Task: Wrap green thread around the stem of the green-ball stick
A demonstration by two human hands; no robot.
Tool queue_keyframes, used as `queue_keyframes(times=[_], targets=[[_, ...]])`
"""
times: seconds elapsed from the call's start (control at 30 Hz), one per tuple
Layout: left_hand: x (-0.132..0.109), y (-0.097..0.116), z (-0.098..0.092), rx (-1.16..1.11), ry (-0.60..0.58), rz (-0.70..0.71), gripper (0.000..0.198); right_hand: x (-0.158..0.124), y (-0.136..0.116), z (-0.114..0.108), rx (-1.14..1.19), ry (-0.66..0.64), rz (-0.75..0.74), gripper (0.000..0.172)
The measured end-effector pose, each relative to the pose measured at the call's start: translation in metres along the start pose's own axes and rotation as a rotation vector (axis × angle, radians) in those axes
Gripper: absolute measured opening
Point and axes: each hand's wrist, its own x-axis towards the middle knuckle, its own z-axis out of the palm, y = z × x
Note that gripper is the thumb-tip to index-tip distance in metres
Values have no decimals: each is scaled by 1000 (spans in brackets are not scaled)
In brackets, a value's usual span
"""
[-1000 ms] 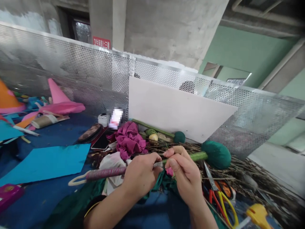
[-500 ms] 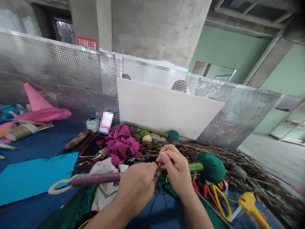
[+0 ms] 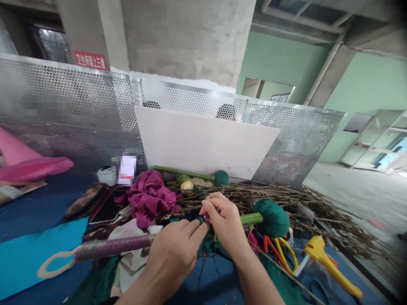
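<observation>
A long stick wrapped in purple runs across in front of me, ending at the left in a pale loop. At its right end is a green-wrapped stretch that meets a dark green cloth-covered ball. My left hand is closed round the middle of the stick. Beside it, my right hand is closed in a pinch over the stick. What its fingertips hold is too small and covered to make out; a bit of pink shows between the hands.
Magenta cloth, a phone and a pouch lie to the left. Dry twigs spread behind and right, near yellow-handled scissors and a yellow glue gun. A white board leans on the perforated metal screen.
The view has turned a little to the right, so everything sits further left. My left fingers have shifted on the stick, some now straighter; the right hand keeps its pinch.
</observation>
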Motion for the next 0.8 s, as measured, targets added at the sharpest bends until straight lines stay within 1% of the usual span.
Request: queue_keyframes(times=[0.13,0.23,0.3,0.37,0.4,0.43,0.47,0.53,0.6,0.67,0.7,0.73,0.8], targets=[[1,-3,-1,43,103,25,29,1,-5,3,14,-4,28,32],[1,-12,-3,52,150,27,32,2,-10,-4,75,-43,23,30],[0,-20,-6,44,154,-2,31,3,-12,-17,168,-109,73,29],[-2,-30,-11,49,154,-57,28,2,-12,-37,298,-174,192,28],[-4,-35,-14,55,143,-88,27,1,-10,-49,358,-181,256,28],[-6,-41,-17,63,130,-126,26,0,-8,-61,409,-156,303,28],[-7,-45,-20,68,111,-163,26,-1,-5,-73,441,-82,320,28],[-9,-54,-27,59,64,-231,26,-1,3,-95,485,149,281,30],[-10,-60,-34,14,10,-288,25,0,15,-111,499,389,217,32],[-9,-63,-40,-69,-36,-341,24,3,28,-120,419,549,165,34],[-9,-63,-42,-123,-57,-371,23,4,35,-123,273,579,124,35],[-8,-63,-44,-184,-79,-402,22,7,42,-124,56,575,68,37],[-7,-61,-48,-323,-130,-470,21,12,54,-123,-450,508,-53,44]])
